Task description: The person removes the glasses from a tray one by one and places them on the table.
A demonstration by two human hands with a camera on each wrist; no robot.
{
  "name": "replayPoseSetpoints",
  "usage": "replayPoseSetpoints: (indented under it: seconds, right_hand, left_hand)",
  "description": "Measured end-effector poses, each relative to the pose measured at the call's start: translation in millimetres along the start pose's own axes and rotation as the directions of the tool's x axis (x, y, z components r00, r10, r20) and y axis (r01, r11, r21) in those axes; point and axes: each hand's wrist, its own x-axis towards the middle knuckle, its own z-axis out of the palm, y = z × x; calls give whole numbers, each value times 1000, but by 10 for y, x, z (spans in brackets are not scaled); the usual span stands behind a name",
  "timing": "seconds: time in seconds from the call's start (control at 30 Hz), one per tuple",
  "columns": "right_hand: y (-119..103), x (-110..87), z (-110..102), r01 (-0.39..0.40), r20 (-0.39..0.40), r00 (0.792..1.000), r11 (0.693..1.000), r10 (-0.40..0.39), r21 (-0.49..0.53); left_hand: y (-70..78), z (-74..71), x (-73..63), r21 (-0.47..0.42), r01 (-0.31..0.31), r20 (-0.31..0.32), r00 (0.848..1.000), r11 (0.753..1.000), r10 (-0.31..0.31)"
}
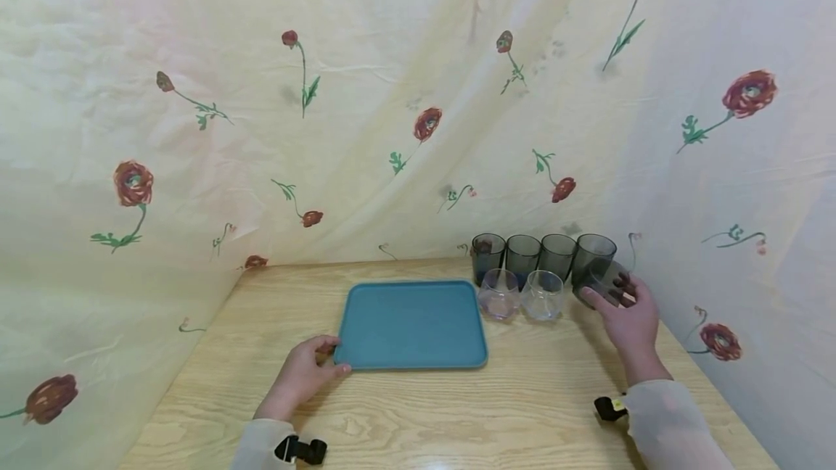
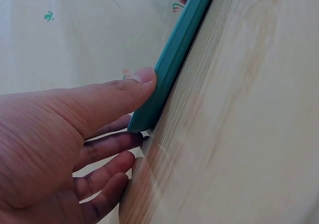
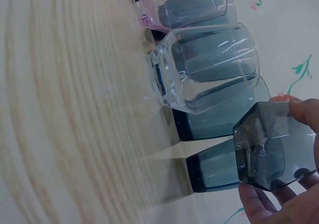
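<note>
At the near left corner of a blue-green tray (image 1: 413, 325), my left hand (image 1: 307, 368) grips the edge. The left wrist view shows the thumb on the outside of the tray's rim (image 2: 174, 59), with the fingers spread around the corner. My right hand (image 1: 632, 314) holds a smoky grey glass (image 1: 596, 287) between thumb and fingers. That glass has a faceted base (image 3: 256, 149) and is tilted in the right wrist view. Close behind it stands the rightmost tall grey glass (image 1: 593, 246) of a row.
More tall grey tumblers (image 1: 522, 256) stand along the back right by the flowered cloth (image 1: 366, 165). Before them are a pinkish clear glass (image 1: 499, 296) and a colourless clear glass (image 1: 542, 297), close to the tray's right side. Everything stands on a wood-grain table (image 1: 418, 412).
</note>
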Motion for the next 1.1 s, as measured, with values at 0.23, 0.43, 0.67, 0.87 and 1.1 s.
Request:
replayPoseSetpoints:
  seconds: [0.23,0.43,0.67,0.87,1.1]
  right_hand:
    - [107,-2,30,-1,72,997,997,7,-83]
    - [171,-8,66,32,105,994,992,-18,-125]
    - [219,6,74,29,114,993,989,-12,-145]
    - [220,5,85,22,136,991,987,0,-162]
    - [217,20,99,39,170,985,984,-9,-174]
  left_hand:
    - [18,-10,0,5,6,2,1000,1000,-6]
    - [27,-17,-2,8,-3,12,1000,1000,3]
    - [22,-14,-4,4,8,24,1000,1000,-8]
    - [16,-10,-10,6,6,22,1000,1000,-6]
    - [22,-11,-13,1,6,19,1000,1000,-6]
